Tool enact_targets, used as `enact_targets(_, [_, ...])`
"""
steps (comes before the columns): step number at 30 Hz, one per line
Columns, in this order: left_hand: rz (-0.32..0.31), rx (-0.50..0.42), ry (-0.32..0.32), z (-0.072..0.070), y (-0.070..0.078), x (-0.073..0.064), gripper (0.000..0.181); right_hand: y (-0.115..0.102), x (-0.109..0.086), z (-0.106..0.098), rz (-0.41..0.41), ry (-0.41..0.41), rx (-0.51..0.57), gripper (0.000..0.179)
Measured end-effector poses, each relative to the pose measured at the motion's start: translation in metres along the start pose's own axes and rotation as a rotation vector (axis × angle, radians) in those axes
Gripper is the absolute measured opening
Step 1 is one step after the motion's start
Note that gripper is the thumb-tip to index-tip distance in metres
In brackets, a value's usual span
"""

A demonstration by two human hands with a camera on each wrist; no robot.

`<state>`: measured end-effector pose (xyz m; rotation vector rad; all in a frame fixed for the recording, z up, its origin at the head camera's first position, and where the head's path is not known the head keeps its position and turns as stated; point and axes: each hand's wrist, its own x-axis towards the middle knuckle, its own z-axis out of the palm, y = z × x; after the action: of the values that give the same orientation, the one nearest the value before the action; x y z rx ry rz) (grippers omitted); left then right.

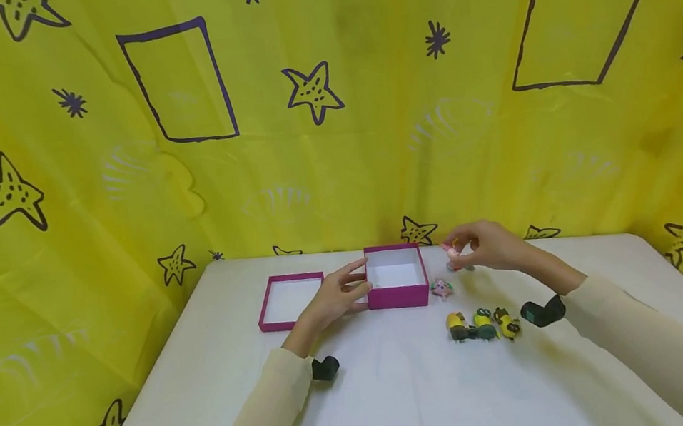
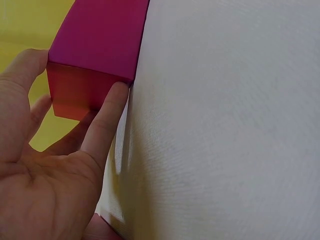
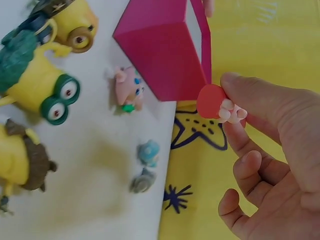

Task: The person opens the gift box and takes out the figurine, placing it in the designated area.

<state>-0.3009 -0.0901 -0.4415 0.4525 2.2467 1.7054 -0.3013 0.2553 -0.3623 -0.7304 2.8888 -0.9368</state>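
Note:
Fingertips of my left hand (image 1: 341, 294) touch the left side of the magenta box (image 1: 399, 297), spread along its edges in the left wrist view. The box stands with its white inside showing. My right hand (image 1: 485, 246) pinches a small pink-and-red figurine (image 3: 212, 102) between thumb and index finger, to the right of the box. A pink figurine with a bit of green (image 1: 441, 289) sits on the table by the box's right side. Below the right hand in its wrist view, a light-blue figurine (image 3: 149, 152) and a grey figurine (image 3: 143, 181) stand near the table edge.
Several yellow figurines with goggle eyes (image 1: 484, 324) stand in a row at the right front. Left of the box lies a shallow magenta lid (image 1: 272, 301), its white inside up. A yellow patterned curtain (image 1: 323, 172) hangs behind the white table (image 1: 378, 395).

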Motion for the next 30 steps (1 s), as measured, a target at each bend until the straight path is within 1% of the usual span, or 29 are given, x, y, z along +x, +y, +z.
enact_targets(6, [-0.004, -0.009, -0.004, -0.002, 0.001, 0.000, 0.063, 0.010, -0.010, 0.002, 0.017, 0.003, 0.020, 0.038])
enact_targets(10, [-0.009, -0.023, -0.009, -0.001, 0.000, 0.001, 0.064, 0.018, -0.016, 0.008, 0.037, 0.008, 0.047, 0.035])
enact_targets(14, [-0.008, -0.029, -0.011, -0.001, -0.001, 0.001, 0.063, 0.027, -0.018, 0.015, 0.038, 0.006, 0.089, 0.035])
enact_targets(17, [-0.008, -0.042, -0.016, -0.001, -0.001, 0.001, 0.063, 0.033, -0.019, 0.020, 0.055, -0.010, 0.108, 0.036])
enact_targets(22, [-0.013, -0.060, -0.019, -0.001, -0.001, 0.001, 0.064, 0.041, -0.019, 0.027, 0.095, -0.034, 0.109, 0.038])
enact_targets(30, [-0.016, -0.070, -0.020, -0.001, -0.002, 0.001, 0.064, 0.044, -0.017, 0.037, 0.151, -0.081, 0.119, 0.039])
